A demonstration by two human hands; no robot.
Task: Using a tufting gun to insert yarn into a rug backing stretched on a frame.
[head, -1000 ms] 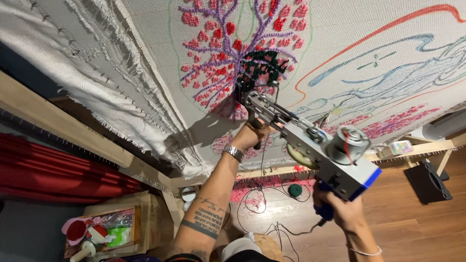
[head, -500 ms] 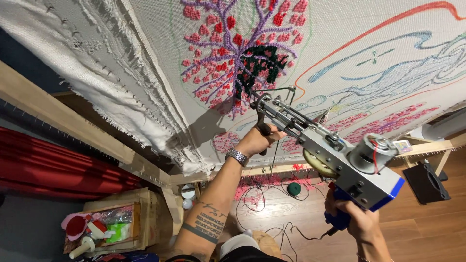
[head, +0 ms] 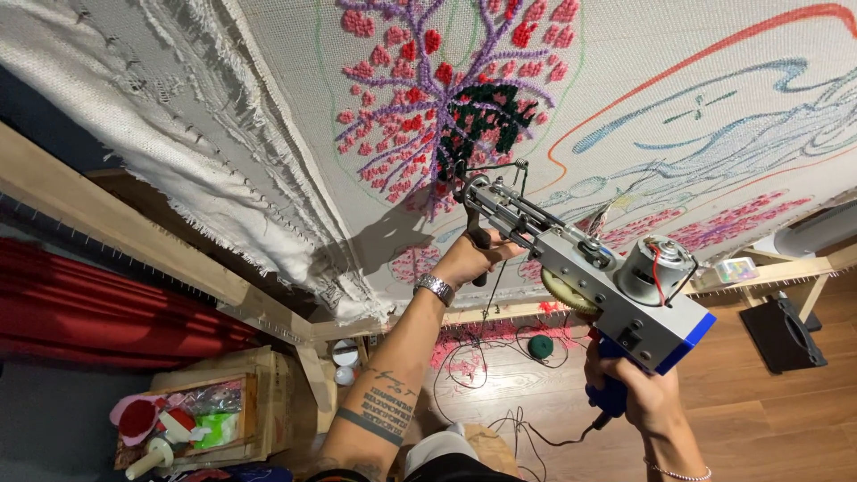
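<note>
The right hand (head: 647,402) was shut tight around the blue handle (head: 607,393) at the back end of the tufting gun (head: 594,286), close to the camera. The left hand (head: 469,257) was shut around the black front grip (head: 479,245) under the gun's long metal nose, and a silver watch (head: 435,287) sat on that wrist. The gun was grey and blue, with a round motor (head: 656,263) on top, and it tilted up and away from the person. Its tip touched the white cloth (head: 268,80) stretched on a wooden frame (head: 116,236). The tip sat just below a dark green patch (head: 486,120) in the middle of a purple and red yarn tree (head: 411,98). More lines in blue, red and pink ran over the cloth to the right. Down on the wooden floor (head: 741,419) lay loose threads and a green yarn ball (head: 540,345). A wooden box (head: 214,402) with yarn cones stood at the lower left, beside a red curtain (head: 98,303).
</note>
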